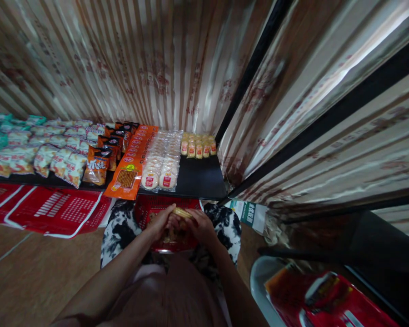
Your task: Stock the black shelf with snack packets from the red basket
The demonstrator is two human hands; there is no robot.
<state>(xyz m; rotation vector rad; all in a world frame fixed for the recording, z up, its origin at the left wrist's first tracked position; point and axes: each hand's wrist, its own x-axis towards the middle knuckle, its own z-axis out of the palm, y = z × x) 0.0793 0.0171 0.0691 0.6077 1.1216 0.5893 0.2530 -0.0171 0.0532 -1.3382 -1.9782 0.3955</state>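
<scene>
Above a red basket (143,210) between the knees, my left hand (164,220) and my right hand (201,225) meet around a small yellow snack packet (182,212). My left fingers close on its left end, while the right fingers curl over the other side. More small yellowish packets (171,235) lie in the basket, partly hidden by the hands. Similar yellow packets (198,147) stand in rows at the right of the black shelf (201,177) in front of me. The held packet's print is too small to read.
Along the shelf stand round white crackers in clear wrap (158,168), an orange snack bag (131,163), black-and-orange bags (97,164) and white bags (68,163). Red baskets (59,209) sit below left. A black post (245,68) rises at right, above a tub (259,277) with red packages.
</scene>
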